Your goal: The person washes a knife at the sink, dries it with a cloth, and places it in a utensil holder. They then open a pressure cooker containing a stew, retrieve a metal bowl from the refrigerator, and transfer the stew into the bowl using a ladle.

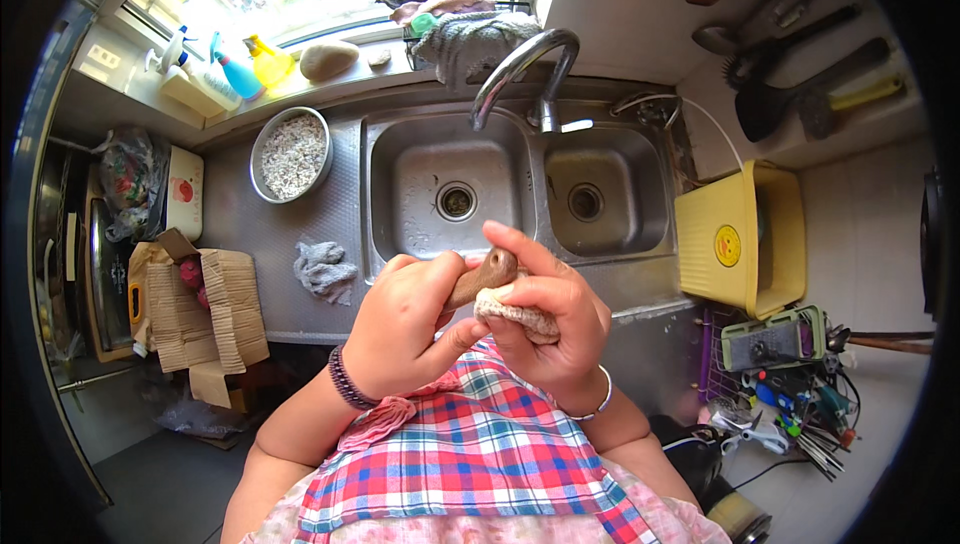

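Observation:
Just in front of the plaid apron, my left hand (409,315) grips a brown, wood-like handle (484,278). Its rounded end, with a small hole in it, points up and to the right. My right hand (562,311) holds a folded cream knitted cloth (521,315) close against this end, fingers bent around both. What the handle belongs to is hidden inside my left hand. Beyond my hands lies a stainless steel double sink, with a large left basin (405,154) and a smaller right basin (637,161). A chrome faucet (550,105) arches over the left basin.
Left of the sink are a metal bowl (256,158) of grainy pale material, a crumpled grey cloth (326,270) and an opened cardboard box (236,304). Spray bottles (236,75) line the sill. A yellow bin (705,244) and a wire rack (716,364) of utensils stand right.

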The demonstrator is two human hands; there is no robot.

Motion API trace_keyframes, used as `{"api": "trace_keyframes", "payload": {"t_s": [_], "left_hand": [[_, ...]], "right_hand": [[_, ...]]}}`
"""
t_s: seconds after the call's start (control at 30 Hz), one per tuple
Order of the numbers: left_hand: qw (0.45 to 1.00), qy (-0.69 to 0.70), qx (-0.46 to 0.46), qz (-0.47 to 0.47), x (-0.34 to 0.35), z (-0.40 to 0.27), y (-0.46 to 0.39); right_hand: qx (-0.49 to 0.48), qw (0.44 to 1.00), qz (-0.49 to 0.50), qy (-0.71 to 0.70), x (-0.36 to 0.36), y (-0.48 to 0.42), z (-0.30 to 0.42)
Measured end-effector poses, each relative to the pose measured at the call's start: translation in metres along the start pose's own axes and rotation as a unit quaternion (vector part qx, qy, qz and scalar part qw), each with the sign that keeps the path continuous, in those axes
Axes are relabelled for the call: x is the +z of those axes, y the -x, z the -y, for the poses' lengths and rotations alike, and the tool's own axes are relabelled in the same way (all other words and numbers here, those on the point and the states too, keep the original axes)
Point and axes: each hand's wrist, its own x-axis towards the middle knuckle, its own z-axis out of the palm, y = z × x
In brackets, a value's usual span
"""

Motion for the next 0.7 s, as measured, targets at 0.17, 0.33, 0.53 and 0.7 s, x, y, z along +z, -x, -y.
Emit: {"api": "trace_keyframes", "payload": {"t_s": [0.17, 0.33, 0.53, 0.7], "left_hand": [[0.981, -0.154, 0.081, -0.081, 0.010, 0.020, -0.004], [0.965, -0.210, 0.109, -0.113, 0.018, 0.034, -0.005], [0.967, -0.186, 0.115, -0.128, 0.025, 0.054, -0.001], [0.976, -0.160, 0.084, -0.122, 0.025, 0.054, -0.004]], "right_hand": [[0.052, 0.994, -0.089, -0.035, 0.015, 0.013, 0.003], [0.193, 0.955, -0.170, -0.149, 0.022, 0.013, -0.001], [0.432, 0.767, -0.122, -0.459, -0.004, 0.006, -0.016], [0.354, 0.809, -0.133, -0.450, 0.000, 0.012, -0.005]]}}
